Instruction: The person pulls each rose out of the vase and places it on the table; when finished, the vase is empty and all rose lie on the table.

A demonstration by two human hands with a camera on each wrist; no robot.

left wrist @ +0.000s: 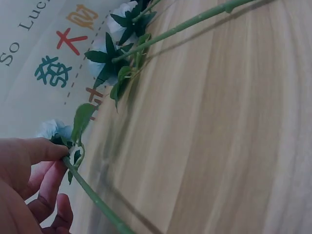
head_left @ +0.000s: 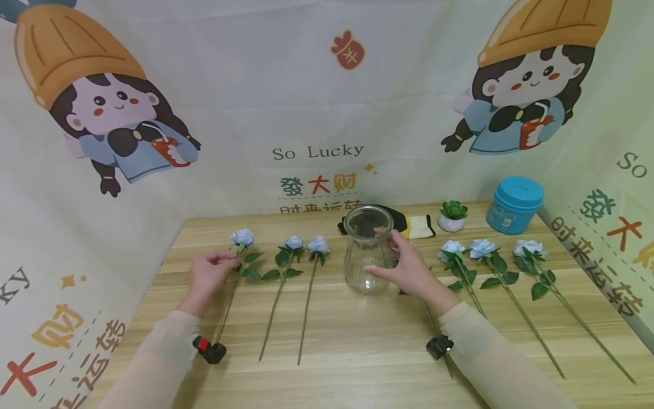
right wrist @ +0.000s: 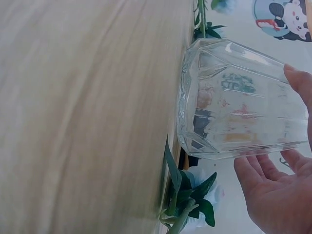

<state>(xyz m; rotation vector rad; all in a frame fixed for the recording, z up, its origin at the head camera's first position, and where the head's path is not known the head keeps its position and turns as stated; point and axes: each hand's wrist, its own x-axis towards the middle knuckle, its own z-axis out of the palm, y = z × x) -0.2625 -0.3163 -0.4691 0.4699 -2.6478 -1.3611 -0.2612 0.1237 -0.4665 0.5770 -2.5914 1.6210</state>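
Just below its bloom, my left hand pinches the stem of the leftmost pale blue rose between thumb and fingers. The left wrist view shows that grip on the green stem close up. At the middle of the table stands a clear glass vase with a round rim and nothing in it. My right hand holds the vase from its right side. In the right wrist view the thumb and fingers lie on opposite sides of the glass.
Two more blue roses lie left of the vase, and several lie to its right, one partly under my right arm. Behind the vase is a black and yellow item. A potted succulent and a blue tub stand at the back right.
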